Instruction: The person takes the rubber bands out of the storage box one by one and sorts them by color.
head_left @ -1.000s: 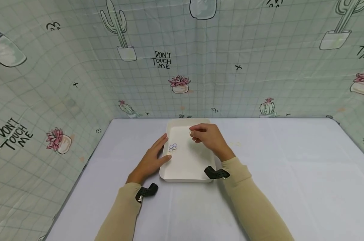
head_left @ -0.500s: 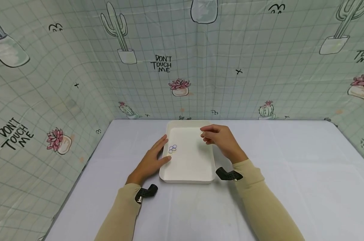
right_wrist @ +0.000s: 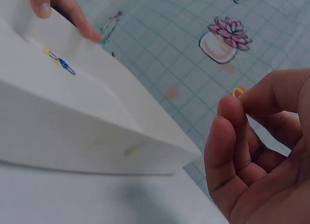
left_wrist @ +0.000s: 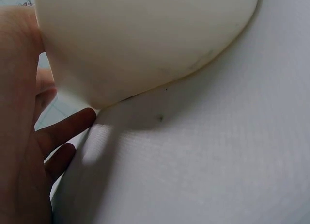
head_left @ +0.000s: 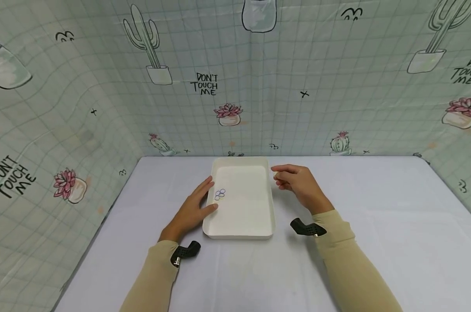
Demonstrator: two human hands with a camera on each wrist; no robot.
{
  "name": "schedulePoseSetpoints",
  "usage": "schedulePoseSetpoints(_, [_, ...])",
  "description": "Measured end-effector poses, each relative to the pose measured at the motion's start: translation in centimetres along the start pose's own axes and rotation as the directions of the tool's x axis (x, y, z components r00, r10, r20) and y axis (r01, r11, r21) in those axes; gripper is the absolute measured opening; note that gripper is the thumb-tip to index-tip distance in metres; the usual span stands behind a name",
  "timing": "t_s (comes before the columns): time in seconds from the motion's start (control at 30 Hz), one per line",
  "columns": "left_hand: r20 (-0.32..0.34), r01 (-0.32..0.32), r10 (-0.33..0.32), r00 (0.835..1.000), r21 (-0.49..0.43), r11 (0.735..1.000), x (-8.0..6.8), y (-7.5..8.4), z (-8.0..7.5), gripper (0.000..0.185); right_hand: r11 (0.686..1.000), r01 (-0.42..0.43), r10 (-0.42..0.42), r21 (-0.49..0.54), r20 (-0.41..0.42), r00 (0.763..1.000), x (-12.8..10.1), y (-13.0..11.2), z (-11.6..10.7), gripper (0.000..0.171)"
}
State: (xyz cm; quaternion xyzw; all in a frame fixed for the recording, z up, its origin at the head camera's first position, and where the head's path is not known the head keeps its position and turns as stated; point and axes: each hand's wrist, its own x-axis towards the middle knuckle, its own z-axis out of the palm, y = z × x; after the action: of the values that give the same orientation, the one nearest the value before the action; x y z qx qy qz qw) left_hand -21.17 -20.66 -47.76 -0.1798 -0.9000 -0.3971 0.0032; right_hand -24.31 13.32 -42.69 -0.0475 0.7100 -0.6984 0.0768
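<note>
A shallow white tray [head_left: 241, 203] lies on the table. My left hand [head_left: 190, 212] rests along its left side, the thumb over the rim and the fingers fairly straight at the outer wall. Several small blue and yellow rubber bands [head_left: 220, 194] lie inside the tray by that thumb; the right wrist view shows the bands [right_wrist: 62, 62] more clearly. My right hand [head_left: 299, 186] is just right of the tray, above the table. Between thumb and index finger it pinches a small yellow rubber band [right_wrist: 238, 92], partly covered by the fingertips.
A white cloth covers the table [head_left: 375, 225]. Behind and to the left hangs a grid-patterned curtain [head_left: 298, 65] printed with cacti. Each wrist carries a black camera mount [head_left: 307, 227].
My right hand has moved right, from above the tray to beside it. Two faint yellow bands on the table, visible earlier, are now out of sight. My left hand stays at the tray.
</note>
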Motion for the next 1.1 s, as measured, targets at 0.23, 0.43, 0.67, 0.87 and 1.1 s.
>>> schedulePoseSetpoints(0.23, [-0.001,-0.010,0.010,1.000,-0.002,1.000,-0.3,0.1,0.1,0.074,0.999,-0.038,0.038,0.003,-0.036,0.999,-0.4,0.6,-1.6,0.038])
schedulePoseSetpoints(0.43, [0.004,-0.008,0.008,1.000,0.007,1.000,-0.4,0.2,0.0,0.074,0.999,-0.052,0.052,0.000,-0.036,0.998,-0.7,0.7,-2.5,0.039])
schedulePoseSetpoints(0.67, [0.000,-0.018,0.018,1.000,-0.008,1.000,-0.1,0.0,-0.1,0.073,0.998,-0.056,0.056,0.008,-0.060,0.997,-1.1,0.7,-3.6,0.038])
schedulePoseSetpoints(0.87, [0.006,-0.011,0.011,1.000,0.006,1.000,-0.3,-0.2,-0.1,0.075,0.997,-0.075,0.075,0.010,-0.052,0.996,-1.6,1.0,-4.2,0.041])
schedulePoseSetpoints(1.1, [0.001,-0.026,0.026,1.000,-0.004,1.000,-0.4,0.0,-0.2,0.074,0.998,-0.066,0.066,0.003,-0.074,0.995,-1.9,1.1,-5.6,0.041])
